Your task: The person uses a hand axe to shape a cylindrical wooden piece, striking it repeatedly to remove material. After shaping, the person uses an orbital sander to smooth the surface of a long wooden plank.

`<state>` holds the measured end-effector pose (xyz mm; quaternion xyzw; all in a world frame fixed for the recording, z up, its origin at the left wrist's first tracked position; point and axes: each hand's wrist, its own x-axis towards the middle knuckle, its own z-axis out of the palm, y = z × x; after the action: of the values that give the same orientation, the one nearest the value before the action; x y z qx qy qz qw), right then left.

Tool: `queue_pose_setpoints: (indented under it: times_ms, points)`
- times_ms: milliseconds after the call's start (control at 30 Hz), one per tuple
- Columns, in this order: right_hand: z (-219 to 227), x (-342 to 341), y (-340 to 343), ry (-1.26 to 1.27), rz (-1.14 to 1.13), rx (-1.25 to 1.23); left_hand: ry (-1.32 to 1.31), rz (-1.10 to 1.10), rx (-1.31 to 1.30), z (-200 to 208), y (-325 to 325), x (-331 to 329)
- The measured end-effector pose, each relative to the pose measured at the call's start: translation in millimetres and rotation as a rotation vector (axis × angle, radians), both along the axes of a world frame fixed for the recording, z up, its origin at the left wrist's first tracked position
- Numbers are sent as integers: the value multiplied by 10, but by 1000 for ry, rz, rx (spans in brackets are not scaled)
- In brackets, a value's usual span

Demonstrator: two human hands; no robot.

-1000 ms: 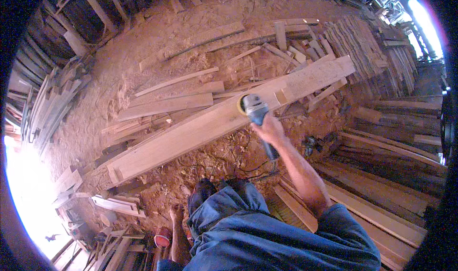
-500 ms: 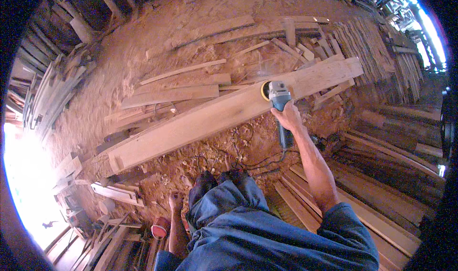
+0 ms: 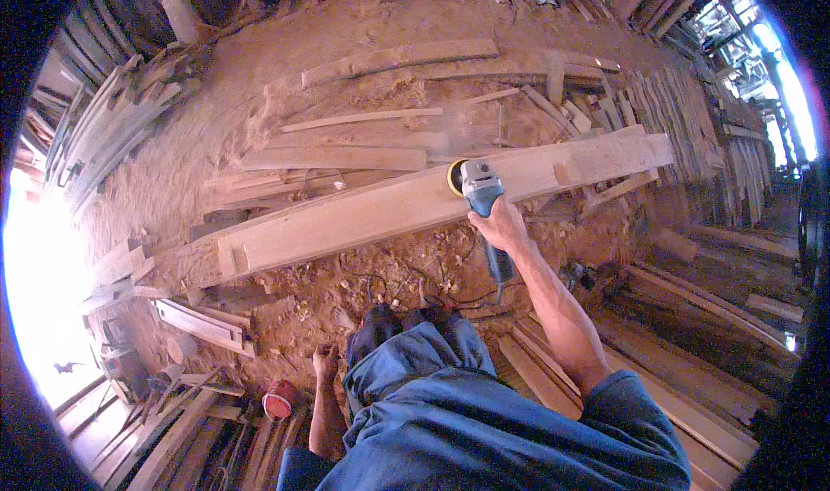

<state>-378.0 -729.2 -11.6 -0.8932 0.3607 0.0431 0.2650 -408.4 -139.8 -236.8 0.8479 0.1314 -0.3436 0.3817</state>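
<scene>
My right hand [image 3: 503, 228] is wrapped round the body of a blue and grey angle grinder [image 3: 482, 194]. A yellow-edged disc [image 3: 454, 178] on the grinder's head meets the upper face of a long, pale wooden plank [image 3: 346, 228], around its middle. Faint dust hangs beyond the disc. The plank slants from lower left to upper right and has a stepped cut near each end. Down by my left leg hangs my left hand [image 3: 325, 362], fingers curled closed, with nothing seen in it and away from the plank.
Loose boards [image 3: 337, 158] lie on the dirt beyond the plank. More planks [image 3: 666, 396] are stacked at my right, with a red bucket [image 3: 278, 400] at lower left. The grinder's dark cord [image 3: 484, 305] runs along the ground near my feet, among wood chips.
My right hand has drawn the grinder leftward along the plank. The whole view has shifted slightly with my head. My left hand still hangs at my side.
</scene>
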Motion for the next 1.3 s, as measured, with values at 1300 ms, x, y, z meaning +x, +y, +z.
queue_pose_setpoints:
  times_ms: [1300]
  points:
    - [50,1184,2724,6,183,36,17,273,-180,-422,2026,402]
